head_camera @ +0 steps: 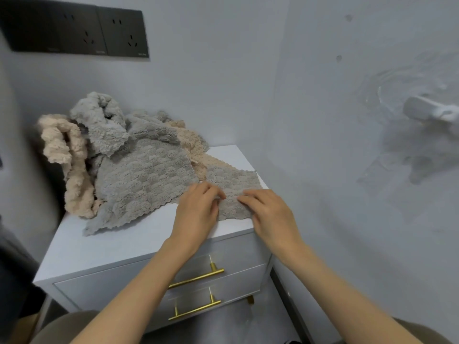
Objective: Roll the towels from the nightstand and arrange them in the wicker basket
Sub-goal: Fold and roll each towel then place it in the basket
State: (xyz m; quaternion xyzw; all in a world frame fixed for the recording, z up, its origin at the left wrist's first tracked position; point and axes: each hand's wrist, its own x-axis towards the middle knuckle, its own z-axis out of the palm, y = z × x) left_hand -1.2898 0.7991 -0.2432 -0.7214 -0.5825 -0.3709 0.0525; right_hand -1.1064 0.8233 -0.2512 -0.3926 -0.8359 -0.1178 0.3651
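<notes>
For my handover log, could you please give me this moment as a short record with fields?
surface: white nightstand, two drawers with gold handles
towel in work: small grey towel, lying at the front right of the top
hands: left hand and right hand grip it side by side, fingers curled
waiting: towel pile, grey and beige, unrolled
wicker basket: not in view

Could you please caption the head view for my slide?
Left hand and right hand pinch a grey towel on the white nightstand.
</notes>
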